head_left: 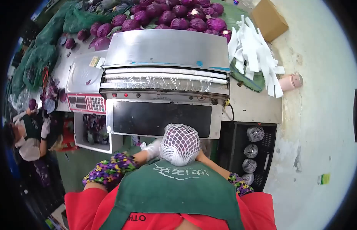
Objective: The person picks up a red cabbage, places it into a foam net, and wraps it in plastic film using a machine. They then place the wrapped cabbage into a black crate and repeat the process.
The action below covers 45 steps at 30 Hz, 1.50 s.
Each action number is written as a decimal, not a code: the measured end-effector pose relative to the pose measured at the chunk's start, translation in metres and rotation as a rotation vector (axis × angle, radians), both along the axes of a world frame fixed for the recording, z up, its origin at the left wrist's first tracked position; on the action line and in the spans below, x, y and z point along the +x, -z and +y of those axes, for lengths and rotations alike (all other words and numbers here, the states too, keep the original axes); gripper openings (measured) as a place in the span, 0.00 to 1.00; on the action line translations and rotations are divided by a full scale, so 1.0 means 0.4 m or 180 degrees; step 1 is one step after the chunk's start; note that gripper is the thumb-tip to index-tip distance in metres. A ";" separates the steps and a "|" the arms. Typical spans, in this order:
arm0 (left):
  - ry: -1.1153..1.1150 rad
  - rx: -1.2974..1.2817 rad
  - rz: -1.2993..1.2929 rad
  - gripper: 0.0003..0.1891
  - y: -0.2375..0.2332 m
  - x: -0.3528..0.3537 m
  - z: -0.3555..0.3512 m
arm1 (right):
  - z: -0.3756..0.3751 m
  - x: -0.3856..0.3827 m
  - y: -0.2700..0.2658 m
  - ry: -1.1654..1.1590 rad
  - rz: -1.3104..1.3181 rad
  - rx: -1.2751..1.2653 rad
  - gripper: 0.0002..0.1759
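Observation:
A red cabbage in a white foam net is held up close in front of my apron, over the front edge of the wrapping machine. My left hand, in a whitish glove, is closed against its left side, with the fingertips hidden by it. My right hand reaches its right side from below; only the wrist edge shows, the fingers being behind the cabbage. Just beyond is the black plate of the film wrapping machine, with clear film stretched across its rollers.
Many bare red cabbages are piled behind the machine. A scale stands left, above a white bin of leaves. On the right are foam nets, a pink bottle and a black crate with several netted cabbages. A co-worker is at far left.

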<state>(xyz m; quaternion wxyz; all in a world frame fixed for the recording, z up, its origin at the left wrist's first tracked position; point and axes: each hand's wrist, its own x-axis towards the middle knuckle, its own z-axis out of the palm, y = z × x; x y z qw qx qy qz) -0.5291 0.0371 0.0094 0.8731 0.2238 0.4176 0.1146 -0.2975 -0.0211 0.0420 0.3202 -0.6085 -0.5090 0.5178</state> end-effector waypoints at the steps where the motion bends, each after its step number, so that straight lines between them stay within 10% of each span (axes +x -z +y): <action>1: 0.0010 -0.0068 0.0007 0.19 0.015 0.039 -0.002 | -0.013 -0.031 -0.003 0.0416 0.0391 -0.0011 0.17; 5: 0.0165 -0.0391 -0.0408 0.22 -0.110 0.051 0.008 | -0.010 -0.036 -0.085 0.0087 -0.0394 0.0828 0.24; 9: 0.0407 -0.0749 -0.1079 0.26 -0.268 0.045 0.048 | 0.131 -0.082 -0.363 0.0663 -0.1722 0.1799 0.07; 10: 0.0461 -0.0789 -0.1194 0.27 -0.307 0.048 0.060 | 0.165 -0.087 -0.363 0.0676 -0.1418 0.2373 0.05; 14: 0.0591 -0.0723 -0.1424 0.31 -0.462 0.073 0.098 | 0.166 -0.143 -0.507 -0.1426 0.3940 -0.0162 0.22; 16: 0.0586 -0.0599 -0.1471 0.33 -0.527 0.096 0.113 | 0.147 -0.130 -0.472 -0.1397 0.4004 -0.0271 0.22; 20: 0.0578 -0.0447 -0.1196 0.37 -0.574 0.155 0.110 | 0.012 -0.029 -0.308 0.0975 0.0469 0.1212 0.20; 21: 0.0539 -0.0508 -0.0922 0.39 -0.560 0.185 0.099 | -0.037 0.006 -0.317 0.2060 0.3018 -0.0322 0.27; 24: 0.1069 -0.0432 -0.0803 0.37 -0.502 0.334 0.054 | -0.204 0.050 -0.352 0.2802 0.3568 -0.0522 0.33; 28: 0.2218 0.1763 -0.0908 0.30 -0.504 0.541 -0.072 | -0.349 0.245 -0.180 0.3048 0.5105 0.0252 0.39; 38: 0.2454 0.1258 0.0252 0.25 -0.502 0.565 -0.023 | -0.214 0.697 0.327 0.4076 0.4524 0.0757 0.30; 42: 0.1676 0.1384 0.0700 0.25 -0.521 0.471 0.035 | -0.015 0.792 0.582 0.6501 0.3185 0.1582 0.21; 45: 0.1125 0.1375 0.0880 0.24 -0.534 0.370 0.081 | 0.012 0.811 0.485 0.8137 0.2337 -0.0222 0.34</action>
